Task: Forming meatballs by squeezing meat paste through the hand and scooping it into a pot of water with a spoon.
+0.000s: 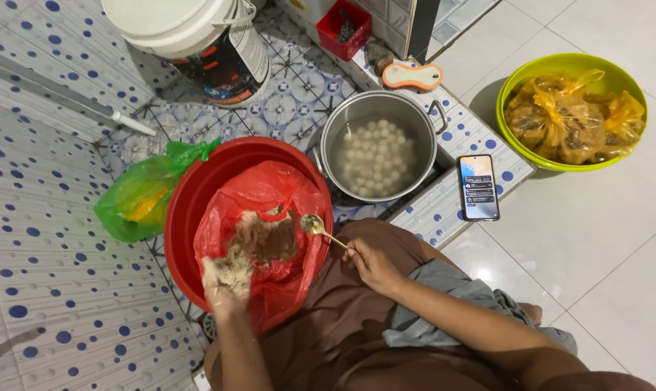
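At the upper left of the frame we see a white bucket [190, 36] with a dark label band; at the upper right, a lime basin [519, 141] holds knotted yellow bags [570, 119]. At centre left, a red bag [277, 289] lines the red basin [183, 217], holding brownish paste [266, 239]. Our right hand [371, 264] pinches the spoon [320, 230], whose long axis runs diagonally, bowl pointing upper left over the bag. Our left hand [226, 279], closed on paste, sits just lower left of it. The steel pot [378, 148] holds pale balls.

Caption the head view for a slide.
Left hand squeezes paste over a red basin; right hand holds a spoon beside a pot of white balls.
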